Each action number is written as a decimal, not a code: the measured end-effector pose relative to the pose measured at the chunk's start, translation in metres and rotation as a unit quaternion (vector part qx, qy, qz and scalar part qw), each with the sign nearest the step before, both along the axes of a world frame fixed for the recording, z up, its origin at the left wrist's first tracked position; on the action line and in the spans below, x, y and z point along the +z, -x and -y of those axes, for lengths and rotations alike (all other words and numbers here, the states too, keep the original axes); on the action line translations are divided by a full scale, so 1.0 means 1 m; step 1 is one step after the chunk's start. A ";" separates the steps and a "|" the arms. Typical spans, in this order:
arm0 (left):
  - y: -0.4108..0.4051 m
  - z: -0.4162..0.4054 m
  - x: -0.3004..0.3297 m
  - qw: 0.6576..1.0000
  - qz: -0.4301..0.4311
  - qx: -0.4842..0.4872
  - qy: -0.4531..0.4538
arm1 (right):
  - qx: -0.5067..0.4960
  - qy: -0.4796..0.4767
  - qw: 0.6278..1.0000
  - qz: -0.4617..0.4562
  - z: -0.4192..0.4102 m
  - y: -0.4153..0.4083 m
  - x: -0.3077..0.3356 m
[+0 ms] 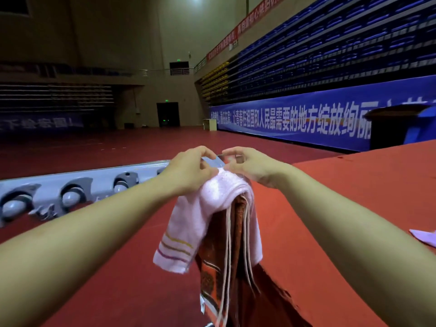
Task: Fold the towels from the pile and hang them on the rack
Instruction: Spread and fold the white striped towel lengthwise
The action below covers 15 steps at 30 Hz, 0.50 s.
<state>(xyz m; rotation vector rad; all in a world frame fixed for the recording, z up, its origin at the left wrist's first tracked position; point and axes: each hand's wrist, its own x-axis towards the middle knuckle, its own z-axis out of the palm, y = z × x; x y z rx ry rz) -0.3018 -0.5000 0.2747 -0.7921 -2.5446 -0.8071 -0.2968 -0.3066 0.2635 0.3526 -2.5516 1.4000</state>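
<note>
Pink and soft, the towel (207,223) hangs draped over the rack (213,161) above a brown towel (217,267), both the left hand (188,173) and the right hand (250,167) pinching its limp, light top fold, the best place to grip.

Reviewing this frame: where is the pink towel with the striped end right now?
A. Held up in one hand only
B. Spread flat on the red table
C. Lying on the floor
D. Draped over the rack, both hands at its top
D: the pink towel hangs over the rack on top of other towels, with the left hand and right hand at its top fold.
</note>
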 end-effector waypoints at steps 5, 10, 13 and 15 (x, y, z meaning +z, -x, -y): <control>-0.011 -0.001 -0.006 0.993 -0.103 0.006 0.058 | -0.049 -0.010 0.995 -0.084 -0.005 -0.018 -0.004; -0.030 -0.007 -0.013 0.990 -0.123 0.010 0.071 | -0.044 0.019 0.995 -0.086 -0.007 -0.032 -0.008; -0.036 -0.010 -0.020 0.993 -0.073 -0.002 0.088 | -0.039 -0.001 0.997 -0.074 0.000 -0.035 -0.016; -0.038 -0.010 -0.024 0.997 -0.027 -0.004 0.078 | -0.047 0.003 0.996 -0.073 0.004 -0.036 -0.020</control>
